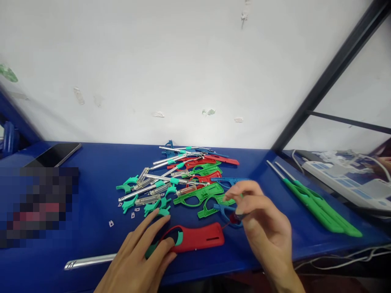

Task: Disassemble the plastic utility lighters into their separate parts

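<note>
Left hand (pixel 139 256), grip curled round smooth red plastic lighter (pixel 198 239), shiny metal tube (pixel 91 261), right hand (pixel 265 221) pinching dark-red piece (pixel 234 218)

Beyond the left hand (pixel 142 252) and right hand (pixel 267 221), a white wall (pixel 137 61) with peeling patches (pixel 158 114) rises in even light behind the blue tabletop (pixel 97 162), a dark metal frame (pixel 332 75) slanting up past the right hand and blue framing (pixel 9 137) well left of the left.
</note>
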{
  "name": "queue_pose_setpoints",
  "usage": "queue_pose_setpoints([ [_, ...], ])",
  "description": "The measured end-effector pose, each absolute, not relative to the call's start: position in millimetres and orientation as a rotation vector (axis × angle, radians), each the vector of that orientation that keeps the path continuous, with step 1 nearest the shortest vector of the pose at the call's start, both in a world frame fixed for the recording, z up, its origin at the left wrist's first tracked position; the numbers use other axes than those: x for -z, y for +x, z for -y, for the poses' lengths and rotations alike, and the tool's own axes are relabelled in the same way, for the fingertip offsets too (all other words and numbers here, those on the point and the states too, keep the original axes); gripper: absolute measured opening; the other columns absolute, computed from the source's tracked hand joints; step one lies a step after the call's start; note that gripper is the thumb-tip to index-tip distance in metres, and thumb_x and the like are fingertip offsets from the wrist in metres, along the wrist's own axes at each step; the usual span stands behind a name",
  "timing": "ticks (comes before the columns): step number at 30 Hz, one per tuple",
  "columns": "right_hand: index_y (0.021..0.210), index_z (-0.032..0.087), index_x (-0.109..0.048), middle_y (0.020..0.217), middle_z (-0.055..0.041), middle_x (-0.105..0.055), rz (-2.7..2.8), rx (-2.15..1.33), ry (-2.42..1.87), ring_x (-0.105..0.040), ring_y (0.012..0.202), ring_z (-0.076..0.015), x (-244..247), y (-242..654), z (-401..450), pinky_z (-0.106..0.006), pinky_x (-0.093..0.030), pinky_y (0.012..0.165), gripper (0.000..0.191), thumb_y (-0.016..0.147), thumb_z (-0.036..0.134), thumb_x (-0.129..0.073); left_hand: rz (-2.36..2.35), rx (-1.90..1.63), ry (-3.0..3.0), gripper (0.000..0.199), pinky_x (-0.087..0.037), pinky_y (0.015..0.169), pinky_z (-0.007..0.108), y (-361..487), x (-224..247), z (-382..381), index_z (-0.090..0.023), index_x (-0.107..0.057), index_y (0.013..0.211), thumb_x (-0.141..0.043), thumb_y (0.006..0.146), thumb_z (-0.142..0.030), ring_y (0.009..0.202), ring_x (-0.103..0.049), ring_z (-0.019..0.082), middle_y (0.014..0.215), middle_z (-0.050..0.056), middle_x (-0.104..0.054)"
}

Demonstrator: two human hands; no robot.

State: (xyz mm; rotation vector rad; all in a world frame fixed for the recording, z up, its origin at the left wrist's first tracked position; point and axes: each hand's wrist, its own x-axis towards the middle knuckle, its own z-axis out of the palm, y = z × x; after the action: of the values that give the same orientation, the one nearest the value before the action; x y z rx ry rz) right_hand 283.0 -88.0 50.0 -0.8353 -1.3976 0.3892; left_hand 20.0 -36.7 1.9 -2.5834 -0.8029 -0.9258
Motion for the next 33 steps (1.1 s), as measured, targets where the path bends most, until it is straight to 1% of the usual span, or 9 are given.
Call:
queue_pose_setpoints([
  [3, 0.105, 0.030, -0.079, 0.100, -0.0015, -0.066, 1.368, -0.320, -0.871, -0.063, 0.094, -0.0164, -49.8, 284.7, 88.9, -0.026, -0.057, 0.079, 0.007, 0.102, 0.024, -0.075, 0.829, 0.934, -2.590, 0.032, -0.070, 0.087, 0.038, 18.7, 1.2, 36.3, -0.029, -0.073, 0.115, -0.041, 0.114, -0.035, 0.131, -0.070, 0.027, 0.144, 0.005, -0.070],
  [6, 0.120, 0.032, -0.077, 0.102, -0.0037, -0.072, 1.345, -0.341, -0.911, -0.066, 0.097, -0.0181, -48.2, 286.3, 89.2, -0.028, -0.057, 0.079, 0.023, 0.112, 0.022, -0.057, 0.844, 1.020, -2.624, 0.031, -0.068, 0.090, 0.033, 18.6, -0.4, 36.2, -0.030, -0.074, 0.112, -0.043, 0.114, -0.036, 0.115, -0.075, 0.021, 0.127, 0.004, -0.076],
  [11, 0.097, 0.028, -0.078, 0.100, -0.0047, -0.066, 1.307, -0.334, -0.859, -0.063, 0.094, -0.0210, -46.5, 287.4, 88.0, -0.033, -0.057, 0.078, 0.004, 0.101, 0.028, -0.076, 0.854, 1.039, -2.678, 0.032, -0.068, 0.082, 0.029, 19.7, -4.8, 37.6, -0.031, -0.074, 0.112, -0.044, 0.115, -0.039, 0.097, -0.077, 0.019, 0.115, 0.002, -0.077],
  [16, 0.118, 0.032, -0.077, 0.101, -0.0064, -0.072, 1.388, -0.356, -0.855, -0.065, 0.097, -0.0226, -44.9, 286.2, 87.7, -0.038, -0.058, 0.081, 0.023, 0.113, 0.027, -0.055, 0.829, 1.035, -2.663, 0.031, -0.068, 0.080, 0.031, 19.7, -2.9, 38.3, -0.030, -0.074, 0.110, -0.044, 0.115, -0.037, 0.092, -0.077, 0.019, 0.114, 0.002, -0.078],
  [20, 0.098, 0.029, -0.078, 0.101, -0.0049, -0.065, 1.364, -0.334, -0.829, -0.063, 0.091, -0.0211, -46.9, 280.3, 88.0, -0.036, -0.058, 0.078, 0.004, 0.099, 0.033, -0.079, 0.832, 1.010, -2.675, 0.032, -0.067, 0.078, 0.030, 19.4, -3.2, 38.3, -0.031, -0.074, 0.110, -0.043, 0.115, -0.038, 0.094, -0.077, 0.019, 0.115, 0.002, -0.077],
  [25, 0.121, 0.031, -0.077, 0.097, -0.0065, -0.070, 1.357, -0.356, -0.847, -0.066, 0.092, -0.0226, -47.6, 279.2, 87.6, -0.038, -0.058, 0.079, 0.028, 0.114, 0.025, -0.050, 0.824, 1.026, -2.658, 0.033, -0.067, 0.078, 0.030, 19.4, -4.8, 37.4, -0.030, -0.074, 0.110, -0.043, 0.115, -0.038, 0.090, -0.076, 0.019, 0.112, 0.002, -0.078],
  [29, 0.095, 0.027, -0.079, 0.101, -0.0064, -0.064, 1.329, -0.303, -0.831, -0.064, 0.092, -0.0219, -48.2, 280.1, 87.6, -0.037, -0.059, 0.079, 0.012, 0.104, 0.032, -0.072, 0.822, 1.029, -2.666, 0.034, -0.066, 0.079, 0.029, 20.2, -4.2, 36.4, -0.030, -0.074, 0.109, -0.042, 0.116, -0.038, 0.092, -0.076, 0.019, 0.113, 0.002, -0.078],
  [31, 0.103, 0.030, -0.080, 0.098, -0.0043, -0.063, 1.305, -0.272, -0.870, -0.063, 0.088, -0.0191, -46.8, 280.2, 88.2, -0.032, -0.058, 0.076, 0.008, 0.103, 0.026, -0.073, 0.827, 1.023, -2.662, 0.034, -0.066, 0.079, 0.029, 20.7, -4.0, 36.5, -0.030, -0.074, 0.109, -0.042, 0.115, -0.038, 0.092, -0.076, 0.019, 0.113, 0.002, -0.078],
  [33, 0.123, 0.033, -0.076, 0.097, -0.0036, -0.066, 1.287, -0.300, -0.904, -0.065, 0.089, -0.0182, -44.3, 280.2, 88.4, -0.031, -0.057, 0.077, 0.023, 0.111, 0.023, -0.059, 0.826, 1.020, -2.648, 0.034, -0.066, 0.079, 0.029, 21.2, -4.1, 36.8, -0.030, -0.075, 0.109, -0.042, 0.115, -0.038, 0.091, -0.076, 0.019, 0.112, 0.002, -0.078],
])
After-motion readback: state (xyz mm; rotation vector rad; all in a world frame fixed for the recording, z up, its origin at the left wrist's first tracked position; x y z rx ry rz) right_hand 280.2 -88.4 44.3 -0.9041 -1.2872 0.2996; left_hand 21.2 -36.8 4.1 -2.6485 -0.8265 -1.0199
